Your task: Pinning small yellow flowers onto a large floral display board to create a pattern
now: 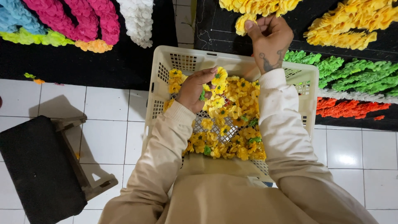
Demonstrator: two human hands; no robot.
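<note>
Many yellow flowers [232,120] lie directly under the left hand [195,89].

No labels, signs or screens show anywhere in the view. The one container is a cream plastic crate [309,89], rectangular with perforated lattice walls and floor, standing on the white tiled floor; the left hand [195,89] reaches down inside it at its left side, and the right hand [269,39] is raised just beyond its far rim. It is open-topped and partly filled with loose yellow artificial flowers [232,120] with green centres.
</note>
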